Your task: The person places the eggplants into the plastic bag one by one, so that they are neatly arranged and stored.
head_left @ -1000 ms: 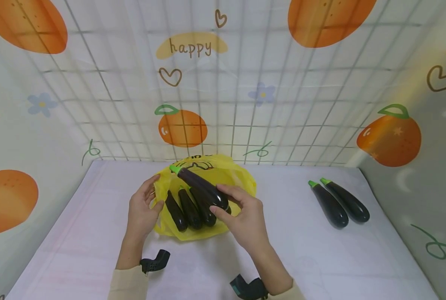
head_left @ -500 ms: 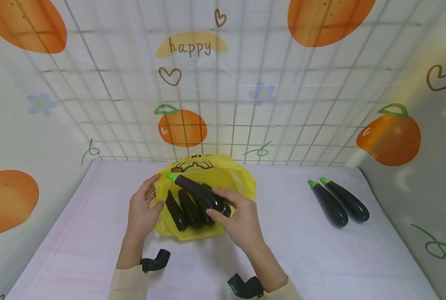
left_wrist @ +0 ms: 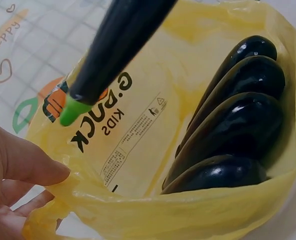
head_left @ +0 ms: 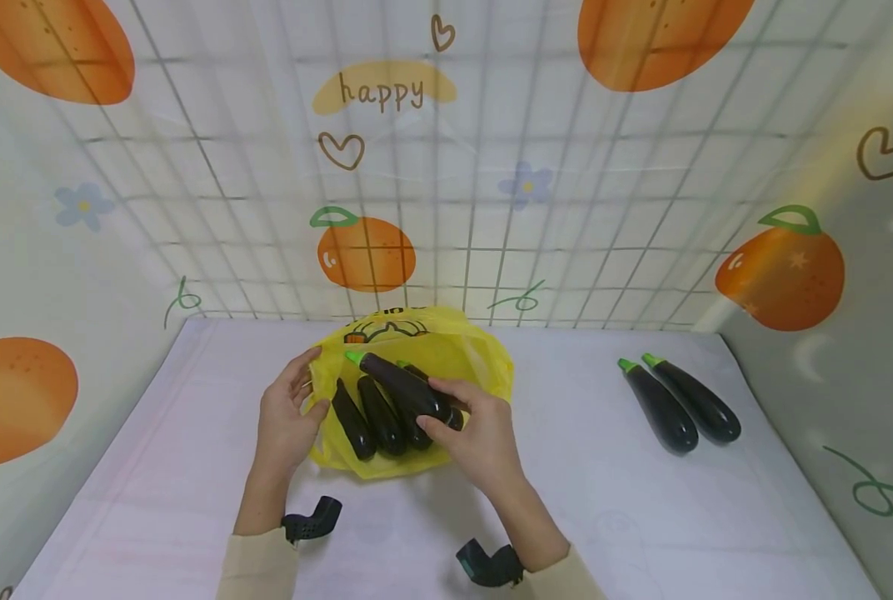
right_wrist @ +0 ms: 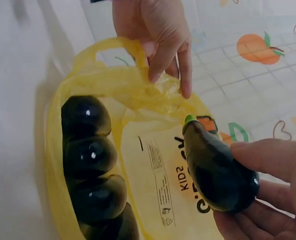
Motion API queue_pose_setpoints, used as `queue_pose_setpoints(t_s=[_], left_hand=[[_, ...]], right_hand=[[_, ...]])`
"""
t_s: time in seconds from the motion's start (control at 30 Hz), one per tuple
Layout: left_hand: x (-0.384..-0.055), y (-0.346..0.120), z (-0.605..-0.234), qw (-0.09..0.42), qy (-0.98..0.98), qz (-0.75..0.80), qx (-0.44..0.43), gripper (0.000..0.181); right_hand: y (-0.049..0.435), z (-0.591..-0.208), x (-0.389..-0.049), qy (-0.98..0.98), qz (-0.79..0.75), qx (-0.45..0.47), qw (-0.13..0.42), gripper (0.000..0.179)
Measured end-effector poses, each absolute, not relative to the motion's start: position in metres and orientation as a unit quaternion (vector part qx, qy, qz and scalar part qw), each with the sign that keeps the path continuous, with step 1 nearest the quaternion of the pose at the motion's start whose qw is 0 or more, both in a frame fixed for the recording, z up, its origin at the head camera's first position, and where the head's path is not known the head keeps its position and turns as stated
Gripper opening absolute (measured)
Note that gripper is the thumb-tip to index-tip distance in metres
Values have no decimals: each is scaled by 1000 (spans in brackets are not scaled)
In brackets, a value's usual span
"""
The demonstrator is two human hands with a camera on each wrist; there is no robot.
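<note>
Eggplant (head_left: 409, 390) in the right hand (head_left: 484, 433) sits lower over the yellow plastic bag (head_left: 484, 354) than a second ago, green stem end dipped most; barely any shift in the last half-second. Right thumb and fingers clamp its round end. Left hand (head_left: 287, 417) pinches the bag's left rim, mouth spread wide, same as before. Four eggplants (left_wrist: 233, 122) lie side by side inside, same spot; right wrist view shows the held one apart from that row. Two more eggplants (head_left: 664, 417) lie on the white tabletop (head_left: 604, 525), right of the bag, unmoved. Likely meaning: held piece is now nearer the bagged row but not let go, so its handling looks unfinished.
</note>
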State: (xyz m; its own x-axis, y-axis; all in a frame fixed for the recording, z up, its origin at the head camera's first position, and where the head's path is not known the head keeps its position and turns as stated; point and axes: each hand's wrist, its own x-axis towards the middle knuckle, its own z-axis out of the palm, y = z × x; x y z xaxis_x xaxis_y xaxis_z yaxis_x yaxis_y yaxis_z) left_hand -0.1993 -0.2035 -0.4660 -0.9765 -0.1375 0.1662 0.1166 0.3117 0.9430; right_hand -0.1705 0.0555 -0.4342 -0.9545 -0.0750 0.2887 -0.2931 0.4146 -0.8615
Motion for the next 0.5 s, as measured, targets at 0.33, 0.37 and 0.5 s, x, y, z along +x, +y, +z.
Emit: queue_pose_setpoints(t_s=[0.33,0.37,0.5], left_hand=[[-198,-204,-466,108,-797,-594,3,75],[-198,-204,-466,108,-797,-594,3,75],[-198,-204,-466,108,-799,-592,6,75]], right_hand=[[71,-445,-183,-847,512,75,121,49],[72,-445,-184,-848,511,72,121,49],[77,-448,-187,-849,510,61,124,49]])
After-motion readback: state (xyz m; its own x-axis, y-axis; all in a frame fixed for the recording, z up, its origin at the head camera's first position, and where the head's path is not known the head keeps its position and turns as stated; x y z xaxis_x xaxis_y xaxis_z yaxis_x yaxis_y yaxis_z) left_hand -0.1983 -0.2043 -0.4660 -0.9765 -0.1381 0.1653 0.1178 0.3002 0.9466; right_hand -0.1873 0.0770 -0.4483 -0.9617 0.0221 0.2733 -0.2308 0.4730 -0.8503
